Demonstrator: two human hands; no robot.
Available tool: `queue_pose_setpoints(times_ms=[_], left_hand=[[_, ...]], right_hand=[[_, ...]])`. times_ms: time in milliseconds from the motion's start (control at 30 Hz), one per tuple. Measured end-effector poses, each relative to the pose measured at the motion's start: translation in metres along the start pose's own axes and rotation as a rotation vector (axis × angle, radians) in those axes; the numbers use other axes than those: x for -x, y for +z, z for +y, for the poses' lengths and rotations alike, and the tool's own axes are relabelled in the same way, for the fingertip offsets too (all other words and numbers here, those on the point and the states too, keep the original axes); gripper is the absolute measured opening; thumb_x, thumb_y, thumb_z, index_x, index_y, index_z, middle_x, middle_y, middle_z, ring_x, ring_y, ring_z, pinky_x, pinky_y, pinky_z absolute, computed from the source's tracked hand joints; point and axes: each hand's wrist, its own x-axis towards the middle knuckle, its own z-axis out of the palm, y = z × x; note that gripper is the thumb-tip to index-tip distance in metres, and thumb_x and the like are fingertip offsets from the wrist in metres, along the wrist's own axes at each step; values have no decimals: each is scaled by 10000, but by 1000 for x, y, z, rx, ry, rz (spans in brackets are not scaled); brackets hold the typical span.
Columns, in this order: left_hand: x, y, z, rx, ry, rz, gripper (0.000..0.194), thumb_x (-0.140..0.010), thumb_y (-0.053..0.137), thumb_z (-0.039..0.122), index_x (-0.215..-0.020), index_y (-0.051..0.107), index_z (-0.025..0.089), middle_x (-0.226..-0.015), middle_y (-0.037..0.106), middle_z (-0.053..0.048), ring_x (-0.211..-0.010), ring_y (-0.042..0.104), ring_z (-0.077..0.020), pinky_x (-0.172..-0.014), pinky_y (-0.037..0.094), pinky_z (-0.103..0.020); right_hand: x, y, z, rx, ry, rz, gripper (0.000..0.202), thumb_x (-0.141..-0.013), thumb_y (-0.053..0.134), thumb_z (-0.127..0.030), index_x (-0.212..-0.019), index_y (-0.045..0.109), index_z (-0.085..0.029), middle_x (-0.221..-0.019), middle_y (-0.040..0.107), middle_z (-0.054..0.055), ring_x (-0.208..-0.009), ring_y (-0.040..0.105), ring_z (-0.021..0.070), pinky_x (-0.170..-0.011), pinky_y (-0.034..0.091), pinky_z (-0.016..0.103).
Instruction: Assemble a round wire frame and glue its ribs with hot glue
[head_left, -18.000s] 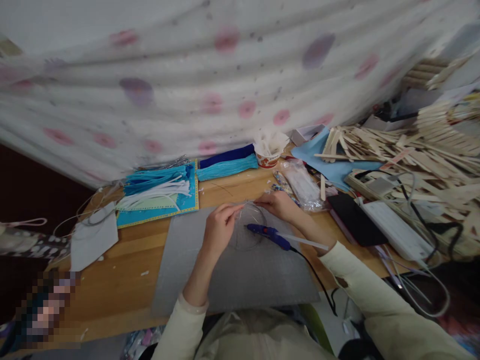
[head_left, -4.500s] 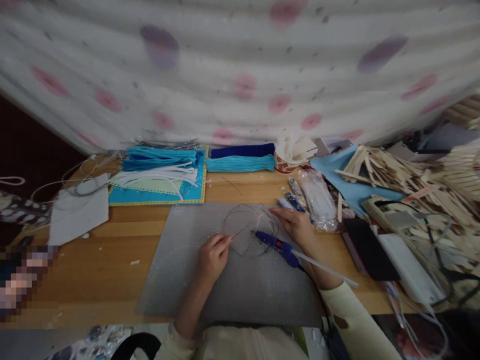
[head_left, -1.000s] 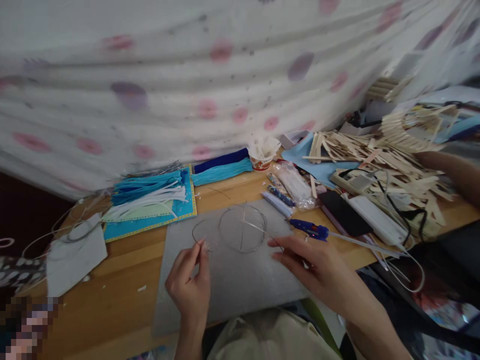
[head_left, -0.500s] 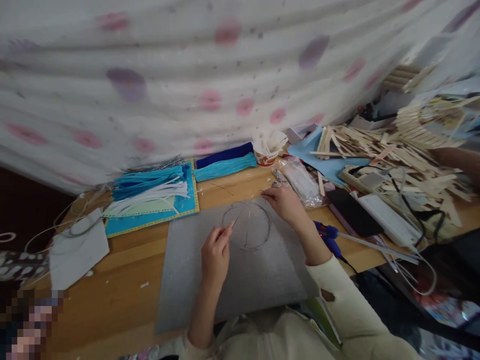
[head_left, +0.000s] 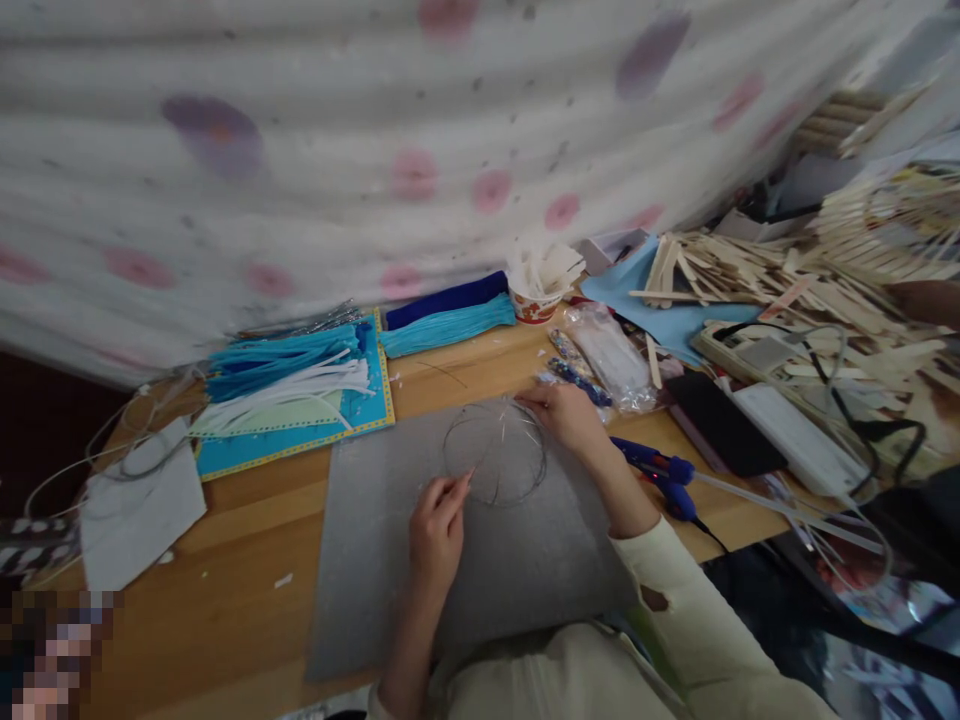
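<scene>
Near the left hand [head_left: 437,532], the thin wire [head_left: 481,461] blurs too much to trace.

Wrinkled floral curtain [head_left: 330,190], probably fabric, behind wooden table [head_left: 232,555].

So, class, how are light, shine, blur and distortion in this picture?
Head view: dim, even light, no hard shadows on the mat; head view: small highlights on the plastic packet; head view: thin wire faint, curtain soft; head view: apparent wide-angle stretching near the edges, and a pixelated patch at lower left.
</scene>
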Motion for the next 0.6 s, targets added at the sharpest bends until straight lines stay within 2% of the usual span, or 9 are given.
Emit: queue_pose_setpoints(times_ms=[233,433,600], left_hand=[[-2,5,-3,-2,-61,22,261,-927,549,130,-1083,739,218,-882,730,-57,-785,698,-133,-712,570,-232],[-6,3,-3,-21,-30,13,233,-937,550,154,-1054,746,201,-858,735,-62,-748,699,-134,-670,564,-225],[-8,3,-3,-21,-44,-7,229,-932,553,141,-1041,748,191,-847,737,-61,-743,699,-137,-670,562,-228]], right_hand=[[-3,-1,2,-17,-46,-17,222,-907,594,-219,-1012,789,-212,-979,783,90,-888,730,218,-742,473,256],[-6,-2,3,-11,-66,38,226,-900,592,-192,-1001,792,-222,-978,784,84,-893,732,228,-757,483,270],[-6,1,6,-62,-80,21,213,-895,605,-197,-995,793,-199,-955,785,94,-871,736,230,-737,485,267]])
